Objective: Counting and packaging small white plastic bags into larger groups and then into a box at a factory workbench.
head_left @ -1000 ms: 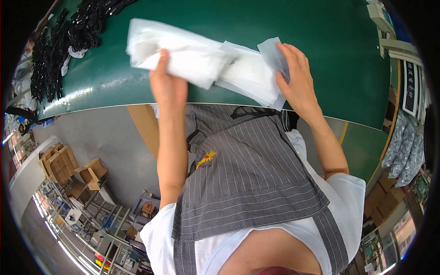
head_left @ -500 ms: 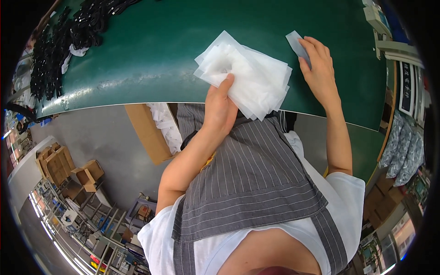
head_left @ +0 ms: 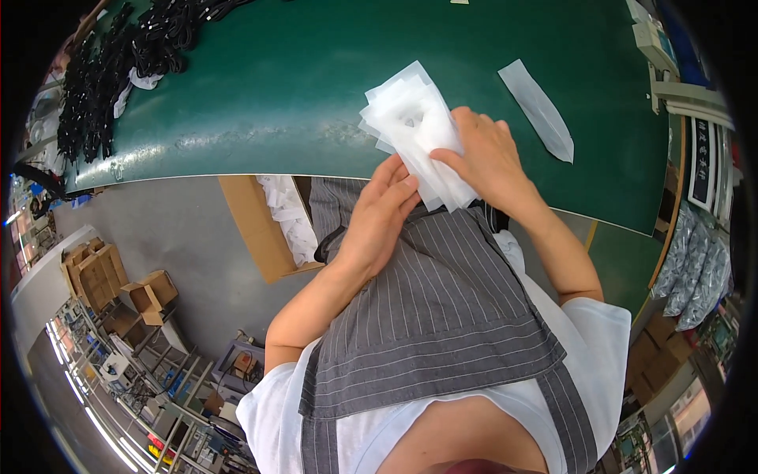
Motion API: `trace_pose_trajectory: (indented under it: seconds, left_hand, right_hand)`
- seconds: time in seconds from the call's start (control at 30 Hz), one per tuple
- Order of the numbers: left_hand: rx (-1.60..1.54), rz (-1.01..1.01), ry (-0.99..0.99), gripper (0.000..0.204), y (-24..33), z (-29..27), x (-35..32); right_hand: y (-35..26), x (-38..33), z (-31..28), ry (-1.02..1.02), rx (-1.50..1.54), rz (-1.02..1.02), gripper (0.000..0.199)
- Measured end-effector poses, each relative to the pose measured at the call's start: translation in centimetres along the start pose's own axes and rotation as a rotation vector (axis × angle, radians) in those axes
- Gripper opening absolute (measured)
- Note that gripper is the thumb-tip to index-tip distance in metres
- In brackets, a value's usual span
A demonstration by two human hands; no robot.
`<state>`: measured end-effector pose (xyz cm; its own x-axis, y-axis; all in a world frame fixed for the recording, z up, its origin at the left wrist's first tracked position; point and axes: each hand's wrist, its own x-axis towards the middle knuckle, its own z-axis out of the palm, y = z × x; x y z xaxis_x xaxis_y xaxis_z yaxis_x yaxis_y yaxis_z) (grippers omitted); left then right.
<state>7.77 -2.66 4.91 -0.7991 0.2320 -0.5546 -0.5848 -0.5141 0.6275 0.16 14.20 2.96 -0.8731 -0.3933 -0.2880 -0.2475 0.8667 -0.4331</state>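
1. Bags: a thin stack of white, translucent plastic bags (head_left: pixel 414 130) lies at the near edge of the green worktop (head_left: pixel 260 87), its lower end overhanging toward the person's striped grey apron (head_left: pixel 442 316).
2. The right hand (head_left: pixel 489 158) presses flat on the stack's right side, thumb across the lower corner, so its grip pins the bags rather than closing round them. The left hand (head_left: pixel 379 217) lies against the overhanging lower edge with fingers out straight; whether its grip pinches a bag I cannot tell.
3. Handling, as a judgement: the bags look very light, limp and slippery, likely to fan apart or slide. They seem best held by the edges or a corner, with a flat palm to steady them.
4. A single long bag (head_left: pixel 538 107) lies alone to the right of the stack, apart from it. Far left of the stack sits a heap of black cables (head_left: pixel 110 71).
5. Compared with half a second ago, the stack has swung from broadside to nearly upright, the left hand has dropped to its lower end, and the right hand has left the single bag for the stack.
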Motion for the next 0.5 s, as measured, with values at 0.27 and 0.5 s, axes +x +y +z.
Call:
trace_pose_trajectory:
  seconds: [0.27,0.5]
  left_hand:
    - [-0.117,0.059,-0.027,0.053,-0.7,-0.5,1.2]
    - [-0.105,0.115,0.057,0.056,-0.7,-1.3,2.2]
  right_hand:
    - [-0.9,-0.4,0.4,0.098,0.286,-0.007,0.031]
    - [-0.3,0.8,-0.2,0.219,0.579,0.024,0.042]
